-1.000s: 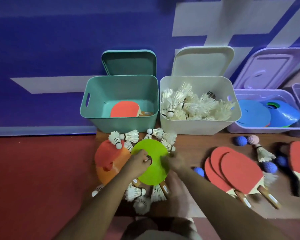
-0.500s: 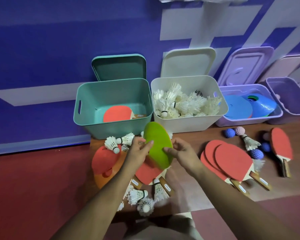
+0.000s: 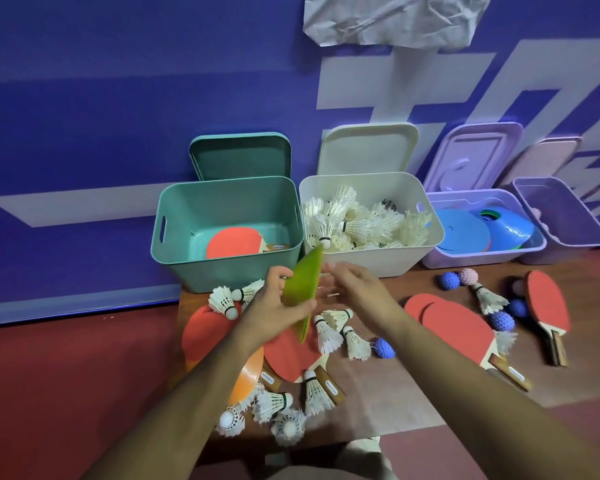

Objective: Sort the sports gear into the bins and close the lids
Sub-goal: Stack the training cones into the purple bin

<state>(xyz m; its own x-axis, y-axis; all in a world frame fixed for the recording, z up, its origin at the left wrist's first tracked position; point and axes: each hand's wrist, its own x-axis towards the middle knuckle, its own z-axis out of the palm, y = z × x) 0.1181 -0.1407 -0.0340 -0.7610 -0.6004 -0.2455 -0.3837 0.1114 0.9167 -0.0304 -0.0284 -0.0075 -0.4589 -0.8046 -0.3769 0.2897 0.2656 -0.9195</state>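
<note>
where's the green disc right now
Head view, centre: the green disc is held on edge in the left hand, just in front of where the teal bin and white bin meet.

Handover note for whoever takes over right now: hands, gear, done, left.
Left hand grips the green disc, raised on edge. Right hand is open beside it; contact unclear.
Done: one paddle in the teal bin, shuttlecocks in the white bin, blue discs in the lilac bin.
Left: bin the green disc. Loose paddles, loose shuttlecocks, spiky balls and orange disc lie on the brown mat. All lids stand open.
</note>
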